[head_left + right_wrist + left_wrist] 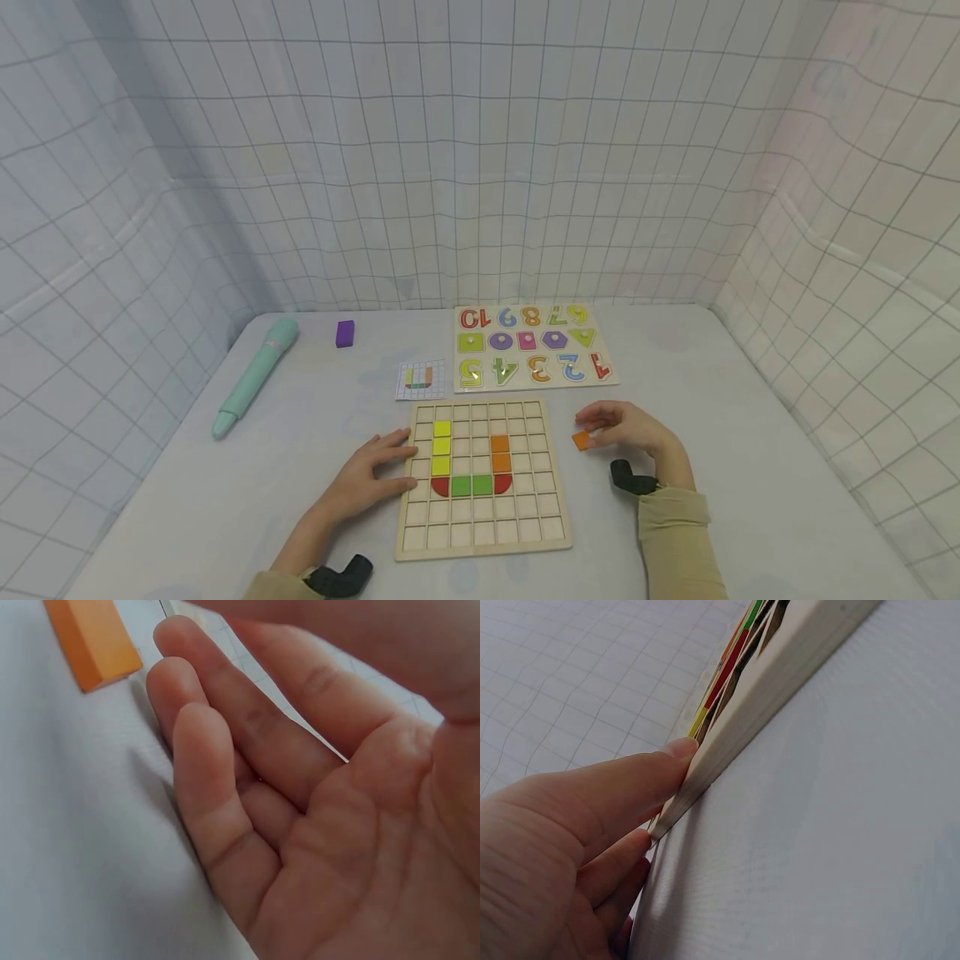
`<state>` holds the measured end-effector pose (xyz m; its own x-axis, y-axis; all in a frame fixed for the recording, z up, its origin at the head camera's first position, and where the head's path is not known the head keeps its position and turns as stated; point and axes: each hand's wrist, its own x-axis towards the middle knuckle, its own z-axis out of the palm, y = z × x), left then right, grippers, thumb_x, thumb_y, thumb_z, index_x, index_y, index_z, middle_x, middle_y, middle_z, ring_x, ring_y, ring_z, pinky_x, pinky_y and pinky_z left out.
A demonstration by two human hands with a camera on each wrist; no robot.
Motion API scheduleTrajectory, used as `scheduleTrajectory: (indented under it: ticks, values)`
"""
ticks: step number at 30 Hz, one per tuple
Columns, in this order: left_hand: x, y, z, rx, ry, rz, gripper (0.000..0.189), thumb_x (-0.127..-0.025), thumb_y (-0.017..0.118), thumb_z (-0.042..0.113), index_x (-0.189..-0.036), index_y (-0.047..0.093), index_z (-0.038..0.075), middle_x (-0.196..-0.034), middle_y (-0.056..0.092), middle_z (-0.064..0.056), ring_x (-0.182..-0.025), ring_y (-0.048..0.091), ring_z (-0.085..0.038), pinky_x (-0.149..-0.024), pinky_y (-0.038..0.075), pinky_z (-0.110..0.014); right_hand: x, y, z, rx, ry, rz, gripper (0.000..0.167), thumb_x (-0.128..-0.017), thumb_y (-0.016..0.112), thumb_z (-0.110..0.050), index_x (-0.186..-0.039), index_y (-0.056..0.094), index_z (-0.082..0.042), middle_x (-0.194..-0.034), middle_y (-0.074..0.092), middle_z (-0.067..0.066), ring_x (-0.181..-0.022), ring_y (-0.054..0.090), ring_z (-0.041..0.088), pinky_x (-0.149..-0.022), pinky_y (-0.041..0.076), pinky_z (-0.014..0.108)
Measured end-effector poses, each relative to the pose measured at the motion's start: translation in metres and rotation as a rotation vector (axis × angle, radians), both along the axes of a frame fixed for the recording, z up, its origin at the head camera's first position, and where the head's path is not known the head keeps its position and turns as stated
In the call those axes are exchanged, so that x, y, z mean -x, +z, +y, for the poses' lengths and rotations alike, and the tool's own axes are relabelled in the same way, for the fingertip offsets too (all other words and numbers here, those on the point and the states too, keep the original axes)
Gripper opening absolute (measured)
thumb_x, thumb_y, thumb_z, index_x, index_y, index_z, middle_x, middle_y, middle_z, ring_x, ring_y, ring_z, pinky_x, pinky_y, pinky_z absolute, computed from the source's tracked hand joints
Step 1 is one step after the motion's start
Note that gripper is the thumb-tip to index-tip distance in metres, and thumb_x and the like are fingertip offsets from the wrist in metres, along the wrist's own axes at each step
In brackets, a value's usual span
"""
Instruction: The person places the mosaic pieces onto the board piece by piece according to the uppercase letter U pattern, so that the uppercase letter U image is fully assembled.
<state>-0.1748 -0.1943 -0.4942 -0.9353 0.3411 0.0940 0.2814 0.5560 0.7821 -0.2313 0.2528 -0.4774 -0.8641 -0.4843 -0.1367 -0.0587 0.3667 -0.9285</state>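
Observation:
A wooden grid board lies on the table with yellow, green, red and orange tiles forming a U. My left hand rests at its left side, fingers spread; in the left wrist view the thumb touches the board's rim. To the right of the board, an orange tile lies at my right thumb's tip. The fingers of my right hand are loosely bent above the table. The right wrist view shows the orange tile apart from the visible fingertips; the thumb's tip is out of frame.
Behind the board lie a pattern card showing a U and a number-and-shape puzzle. A purple block and a mint-green microphone-shaped toy are at the left. Gridded white cloth walls enclose the back and sides.

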Motion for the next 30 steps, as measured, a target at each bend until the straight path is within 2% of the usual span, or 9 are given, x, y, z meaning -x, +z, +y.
scheduleTrajectory:
  ticks: [10, 30]
  values:
    - [0.001, -0.0029, -0.0007, 0.02, 0.003, 0.023, 0.051, -0.076, 0.077, 0.035, -0.119, 0.066, 0.01, -0.143, 0.043, -0.011, -0.136, 0.031, -0.032, -0.116, 0.012, -0.046, 0.0006, -0.001, 0.0014, 0.002, 0.024, 0.014, 0.045, -0.076, 0.074, -0.003, -0.117, 0.058, 0.007, -0.115, 0.061, 0.021, -0.106, 0.058, 0.028, -0.085, 0.05, 0.023]
    - [0.001, -0.0027, -0.0007, 0.003, 0.002, 0.007, 0.051, -0.075, 0.078, 0.034, -0.118, 0.066, 0.01, -0.143, 0.043, -0.011, -0.136, 0.03, -0.032, -0.116, 0.012, -0.047, -0.0023, 0.0035, -0.0055, -0.113, -0.021, 0.05, 0.04, -0.072, 0.076, -0.003, -0.11, 0.063, 0.003, -0.108, 0.065, 0.014, -0.092, 0.058, 0.02, -0.078, 0.051, 0.025]
